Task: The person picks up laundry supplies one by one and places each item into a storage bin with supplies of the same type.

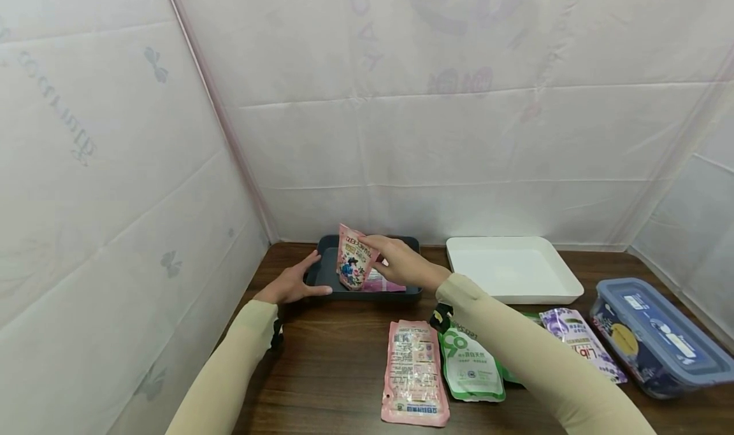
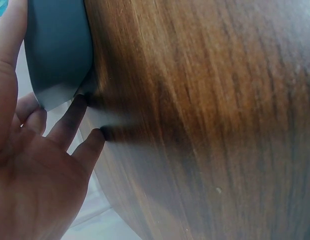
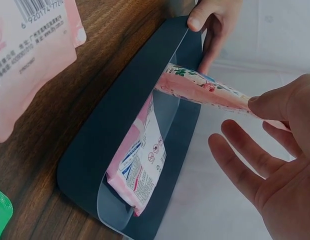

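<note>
A dark grey tray (image 1: 327, 266) stands on the wooden table by the back wall. My left hand (image 1: 292, 283) spreads around its left end, with straight fingers and the thumb touching the corner; the left wrist view shows fingertips (image 2: 81, 98) by the tray's edge. My right hand (image 1: 404, 263) pinches the upper edge of a pink floral detergent pouch (image 1: 352, 260), thumb on one side and fingertips on the other. That pouch stands upright and slightly tilted, its lower end inside the tray. Another pink pouch (image 3: 140, 165) lies flat in the tray's right part.
In front lie a pink pouch (image 1: 415, 371), a green-and-white pouch (image 1: 473, 368) and a purple pouch (image 1: 582, 342). A green pouch (image 1: 510, 374) is partly hidden by my right sleeve. A white tray (image 1: 510, 263) stands back right, and a blue lidded box (image 1: 659, 333) far right.
</note>
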Motion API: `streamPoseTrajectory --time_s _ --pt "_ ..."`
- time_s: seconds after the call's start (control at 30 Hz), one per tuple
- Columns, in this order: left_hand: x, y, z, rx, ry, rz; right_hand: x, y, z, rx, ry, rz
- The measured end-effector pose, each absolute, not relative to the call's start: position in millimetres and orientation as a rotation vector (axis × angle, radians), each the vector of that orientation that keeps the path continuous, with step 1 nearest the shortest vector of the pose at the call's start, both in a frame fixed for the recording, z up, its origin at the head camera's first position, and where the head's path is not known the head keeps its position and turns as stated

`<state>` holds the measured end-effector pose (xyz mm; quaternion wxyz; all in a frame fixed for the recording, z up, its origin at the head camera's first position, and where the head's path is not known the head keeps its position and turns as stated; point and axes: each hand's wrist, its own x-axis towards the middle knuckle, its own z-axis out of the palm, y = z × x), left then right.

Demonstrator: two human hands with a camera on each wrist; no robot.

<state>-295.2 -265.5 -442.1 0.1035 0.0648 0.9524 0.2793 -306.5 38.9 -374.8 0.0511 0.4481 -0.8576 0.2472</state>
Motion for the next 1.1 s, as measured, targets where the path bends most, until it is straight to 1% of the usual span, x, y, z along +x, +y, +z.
streamPoseTrajectory --time_s 0.77,1.1 --pt "-295.3 -264.1 -443.5 0.208 2.817 0.810 -311.0 46.1 -377.5 1.197 -2.743 0.685" --pt "-296.9 -265.1 -444.9 0.222 2.820 0.822 -312.6 50.8 -379.3 1.110 -2.805 0.585"
